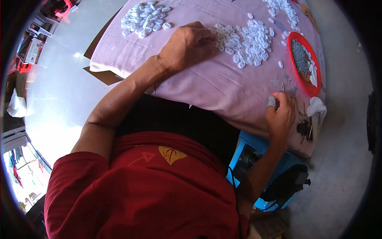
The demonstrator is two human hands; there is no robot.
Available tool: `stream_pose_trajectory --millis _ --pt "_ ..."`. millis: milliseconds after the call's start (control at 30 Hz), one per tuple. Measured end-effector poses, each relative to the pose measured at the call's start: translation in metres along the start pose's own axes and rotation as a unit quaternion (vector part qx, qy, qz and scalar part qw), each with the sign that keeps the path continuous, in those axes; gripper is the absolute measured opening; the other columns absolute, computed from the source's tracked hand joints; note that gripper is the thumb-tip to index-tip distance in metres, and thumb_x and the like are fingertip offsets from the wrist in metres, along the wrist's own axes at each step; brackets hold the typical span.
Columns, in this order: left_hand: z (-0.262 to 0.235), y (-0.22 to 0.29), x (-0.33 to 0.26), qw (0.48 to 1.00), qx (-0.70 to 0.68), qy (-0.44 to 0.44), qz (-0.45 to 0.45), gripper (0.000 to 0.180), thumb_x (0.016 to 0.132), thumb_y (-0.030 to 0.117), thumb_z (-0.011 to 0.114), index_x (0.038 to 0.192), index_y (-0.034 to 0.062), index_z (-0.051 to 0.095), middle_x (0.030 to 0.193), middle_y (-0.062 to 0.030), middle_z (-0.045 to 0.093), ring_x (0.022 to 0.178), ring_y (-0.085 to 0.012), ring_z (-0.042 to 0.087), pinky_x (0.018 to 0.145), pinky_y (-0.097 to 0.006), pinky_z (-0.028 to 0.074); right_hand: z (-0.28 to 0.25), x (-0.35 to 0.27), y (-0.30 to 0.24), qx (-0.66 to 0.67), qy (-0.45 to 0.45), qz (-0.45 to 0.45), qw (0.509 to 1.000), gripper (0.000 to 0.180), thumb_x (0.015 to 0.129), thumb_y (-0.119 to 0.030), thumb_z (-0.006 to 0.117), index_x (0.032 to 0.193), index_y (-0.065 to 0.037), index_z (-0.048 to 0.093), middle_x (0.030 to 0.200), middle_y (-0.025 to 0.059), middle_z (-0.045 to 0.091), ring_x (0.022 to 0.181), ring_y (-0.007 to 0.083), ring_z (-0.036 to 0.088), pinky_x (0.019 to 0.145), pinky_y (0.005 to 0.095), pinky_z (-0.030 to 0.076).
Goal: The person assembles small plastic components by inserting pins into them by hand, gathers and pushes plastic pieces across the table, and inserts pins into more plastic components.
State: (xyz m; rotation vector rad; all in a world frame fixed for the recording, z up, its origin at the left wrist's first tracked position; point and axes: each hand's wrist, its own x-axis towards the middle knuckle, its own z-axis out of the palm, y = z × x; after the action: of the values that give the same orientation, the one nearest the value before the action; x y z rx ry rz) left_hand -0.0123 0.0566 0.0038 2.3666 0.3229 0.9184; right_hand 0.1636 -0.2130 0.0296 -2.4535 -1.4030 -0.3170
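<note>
My left hand reaches over the table with its fingers curled together at the left edge of a heap of white oval plastic pieces. Its fingertips are dim, and whatever they grip is hidden among the pieces. Lower right, my right hand is closed in a pinch beside some loose grey screws. A grey wrap covers part of one of its fingers. Something thin stands up at its fingertips, too small to name. Behind the screws, a red oval tray holds many more screws, a few white pieces and a white cloth.
A second heap of white pieces lies far left on the pink cloth, a third heap far right. Dark thin tools and a white cloth lie at the right edge. A blue plastic stool stands below.
</note>
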Motion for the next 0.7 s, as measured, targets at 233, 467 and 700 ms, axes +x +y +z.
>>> stream_pose_trajectory --millis 233,467,700 --pt "0.002 -0.001 0.002 0.995 -0.082 -0.030 0.039 0.019 0.083 0.005 0.070 0.102 0.0021 0.068 0.092 -0.0089 0.066 0.076 -0.0181 0.065 0.070 -0.028 0.054 -0.001 -0.002 -0.005 0.014 0.008 0.016 1.000 0.015 0.081 -0.009 0.057 0.095 -0.003 0.060 0.092 0.0175 0.062 0.089 0.0369 0.058 0.081 0.0460 0.045" --pt "0.012 0.012 0.018 0.997 -0.070 -0.010 0.022 0.022 0.084 0.006 0.069 0.106 0.0042 0.068 0.094 -0.0085 0.067 0.075 -0.0166 0.064 0.067 -0.028 0.053 0.001 -0.005 0.002 0.041 0.052 0.049 0.997 0.020 0.082 -0.008 0.055 0.101 -0.003 0.061 0.093 0.0178 0.062 0.091 0.0364 0.060 0.082 0.0452 0.047" --pt "0.017 0.026 0.001 0.988 -0.102 -0.102 0.062 0.018 0.085 0.012 0.067 0.102 0.0084 0.070 0.093 -0.0117 0.070 0.081 -0.0269 0.068 0.073 -0.034 0.055 0.005 -0.006 -0.013 0.163 0.078 0.051 0.982 0.018 0.083 -0.005 0.056 0.100 -0.001 0.060 0.091 0.0163 0.063 0.085 0.0336 0.063 0.077 0.0399 0.050"
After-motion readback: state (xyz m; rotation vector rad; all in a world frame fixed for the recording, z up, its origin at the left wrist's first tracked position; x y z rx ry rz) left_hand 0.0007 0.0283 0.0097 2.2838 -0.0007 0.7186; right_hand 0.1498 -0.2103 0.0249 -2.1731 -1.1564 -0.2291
